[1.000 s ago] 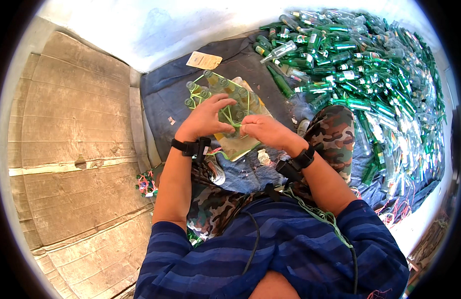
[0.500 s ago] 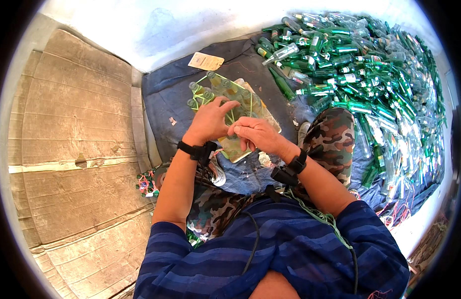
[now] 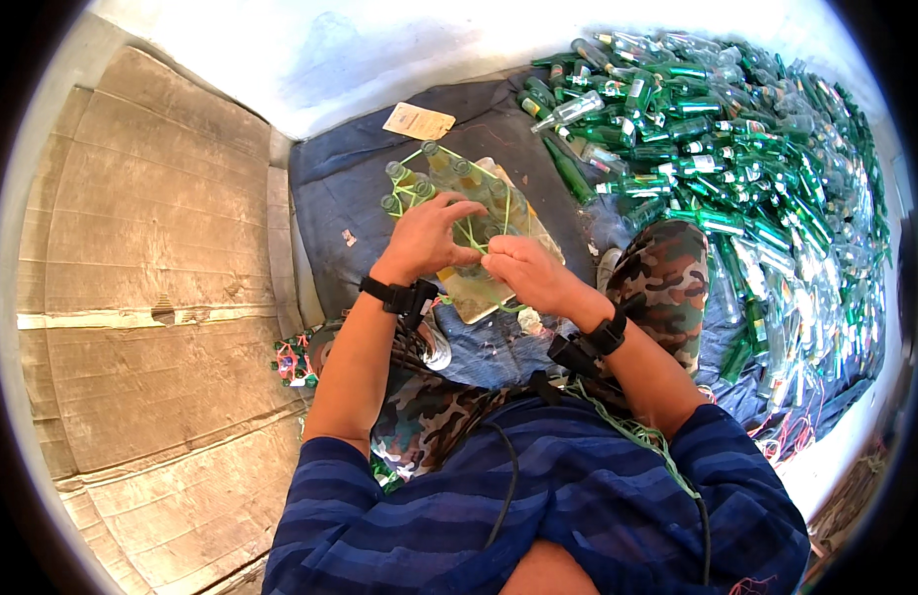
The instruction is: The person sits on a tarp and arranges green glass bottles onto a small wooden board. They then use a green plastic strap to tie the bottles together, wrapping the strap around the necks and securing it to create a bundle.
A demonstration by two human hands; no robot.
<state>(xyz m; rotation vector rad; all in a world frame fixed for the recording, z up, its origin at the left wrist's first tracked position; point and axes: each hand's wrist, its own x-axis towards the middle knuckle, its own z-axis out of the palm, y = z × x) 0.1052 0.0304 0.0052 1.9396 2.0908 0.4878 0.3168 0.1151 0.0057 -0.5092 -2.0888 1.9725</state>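
Note:
A bundle of upright glass bottles [image 3: 466, 178] stands in front of me, with light green plastic string [image 3: 411, 156] wound round the necks. My left hand [image 3: 426, 236] reaches over its near left side, thumb and forefinger apart in a curve; the other fingers are partly hidden. By the left thumb tip, my right hand [image 3: 530, 270] is closed in a pinch on the green string, which runs from the necks to its fingertips. A loose end hangs below that hand. Under the bundle lies a worn, pale board [image 3: 471, 303].
A large heap of green and clear bottles [image 3: 697, 139] fills the right side. Cardboard sheets [image 3: 161, 218] cover the left. A yellowish card [image 3: 419, 121] lies on the dark cloth [image 3: 345, 188] beyond the bundle. Tied bottles [image 3: 296, 362] sit by my left leg; pink string [image 3: 791, 431] lies at right.
My right hand has moved slightly right and closed more tightly, with the green string now visible at its fingertips. My left hand stays by the bundle, and the view has shifted slightly.

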